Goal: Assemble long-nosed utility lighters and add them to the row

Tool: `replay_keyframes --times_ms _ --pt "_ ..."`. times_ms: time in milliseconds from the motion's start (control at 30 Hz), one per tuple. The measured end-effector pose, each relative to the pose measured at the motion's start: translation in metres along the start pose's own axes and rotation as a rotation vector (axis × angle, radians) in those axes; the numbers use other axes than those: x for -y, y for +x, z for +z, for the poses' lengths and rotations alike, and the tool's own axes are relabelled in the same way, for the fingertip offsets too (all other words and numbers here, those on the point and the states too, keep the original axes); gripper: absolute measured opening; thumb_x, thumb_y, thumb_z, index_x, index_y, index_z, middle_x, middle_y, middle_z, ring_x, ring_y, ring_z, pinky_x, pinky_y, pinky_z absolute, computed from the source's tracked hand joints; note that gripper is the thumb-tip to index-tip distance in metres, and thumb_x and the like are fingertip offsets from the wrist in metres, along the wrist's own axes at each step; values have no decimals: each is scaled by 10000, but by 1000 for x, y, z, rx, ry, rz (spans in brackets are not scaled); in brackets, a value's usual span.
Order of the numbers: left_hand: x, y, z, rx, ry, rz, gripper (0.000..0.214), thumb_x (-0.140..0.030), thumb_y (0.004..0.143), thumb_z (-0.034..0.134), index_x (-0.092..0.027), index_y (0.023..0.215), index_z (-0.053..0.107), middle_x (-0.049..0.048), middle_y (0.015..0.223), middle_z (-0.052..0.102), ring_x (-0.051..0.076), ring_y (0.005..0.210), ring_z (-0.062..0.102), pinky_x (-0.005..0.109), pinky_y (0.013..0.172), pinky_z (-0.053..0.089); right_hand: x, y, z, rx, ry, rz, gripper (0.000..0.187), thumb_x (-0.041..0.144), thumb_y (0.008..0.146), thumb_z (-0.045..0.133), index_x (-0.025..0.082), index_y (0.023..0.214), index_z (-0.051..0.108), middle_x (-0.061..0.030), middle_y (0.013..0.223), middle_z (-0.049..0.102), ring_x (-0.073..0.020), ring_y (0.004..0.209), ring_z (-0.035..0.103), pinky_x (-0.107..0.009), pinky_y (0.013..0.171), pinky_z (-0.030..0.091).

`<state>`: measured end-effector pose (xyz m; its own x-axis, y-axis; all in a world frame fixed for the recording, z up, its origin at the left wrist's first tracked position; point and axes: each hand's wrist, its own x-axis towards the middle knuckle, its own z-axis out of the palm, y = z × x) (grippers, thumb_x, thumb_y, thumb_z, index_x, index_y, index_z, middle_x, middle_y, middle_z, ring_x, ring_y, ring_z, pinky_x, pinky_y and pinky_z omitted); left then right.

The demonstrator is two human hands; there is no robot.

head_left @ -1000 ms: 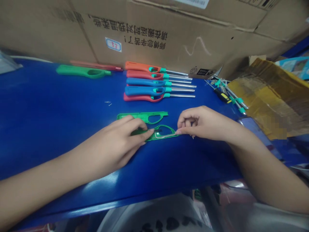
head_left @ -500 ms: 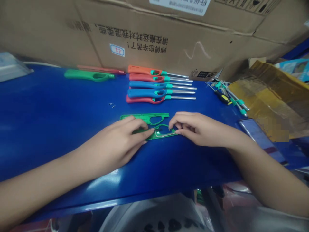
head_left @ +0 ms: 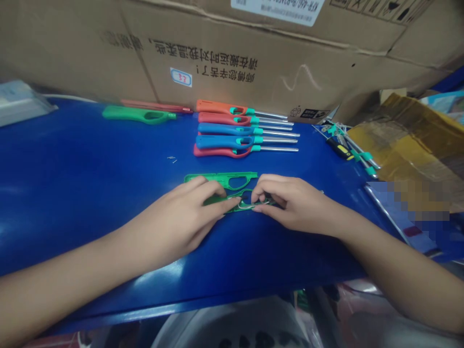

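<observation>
My left hand (head_left: 192, 212) closes over the rear of a green lighter shell half (head_left: 243, 206), pressing it against the blue table. My right hand (head_left: 290, 203) pinches with thumb and forefinger at the front end of that shell. A thin white wire (head_left: 247, 207) curves along the inside of the shell and runs into the right fingertips. Some small greyish part shows between those fingers, mostly hidden. Just behind lies the matching green shell half (head_left: 232, 180), hollow side up.
Several lighters with metal tubes (head_left: 248, 141) lie in a row before a large cardboard box (head_left: 217, 29). Green and red shells (head_left: 139, 115) are to their left, small screws (head_left: 172, 158) nearer. A screwdriver (head_left: 340, 149), loose tubes (head_left: 362, 157) and a phone (head_left: 395, 212) lie right.
The view has shifted slightly. My right fingers have moved a little left along the shell, toward my left hand. My left hand keeps its hold.
</observation>
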<state>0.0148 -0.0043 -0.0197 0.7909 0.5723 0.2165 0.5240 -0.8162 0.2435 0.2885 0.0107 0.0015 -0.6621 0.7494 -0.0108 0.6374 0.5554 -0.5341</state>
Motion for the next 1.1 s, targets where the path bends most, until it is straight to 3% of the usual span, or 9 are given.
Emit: replay_keyframes --times_ms 400,700,933,1100 --pt "1 0 -2 24 16 15 417 -194 1042 461 -291 1405 643 128 1110 615 273 1003 561 390 818 519 4 0 -3 12 151 164 64 261 944 628 210 915 652 88 611 403 -89 537 372 -258 608 331" --pt "2 0 -2 37 39 26 418 -180 1029 480 -276 1406 632 127 1143 611 275 1017 560 405 849 532 -1 -4 -13 118 191 -19 186 359 995 617 198 906 647 2 937 575 -90 691 467 -248 657 385" --pt "1 0 -3 55 154 85 474 -142 973 541 -250 1428 617 148 1180 609 311 1049 568 472 868 570 -1 -1 -2 67 -25 -71 82 267 969 656 210 956 598 5 920 595 -125 776 511 -260 681 363" --pt "1 0 -4 59 178 88 478 -143 965 547 -253 1424 620 145 1192 614 304 1046 580 461 861 581 -2 -2 -7 61 14 -69 135 275 942 695 208 1023 609 17 885 561 -104 689 458 -252 669 378"
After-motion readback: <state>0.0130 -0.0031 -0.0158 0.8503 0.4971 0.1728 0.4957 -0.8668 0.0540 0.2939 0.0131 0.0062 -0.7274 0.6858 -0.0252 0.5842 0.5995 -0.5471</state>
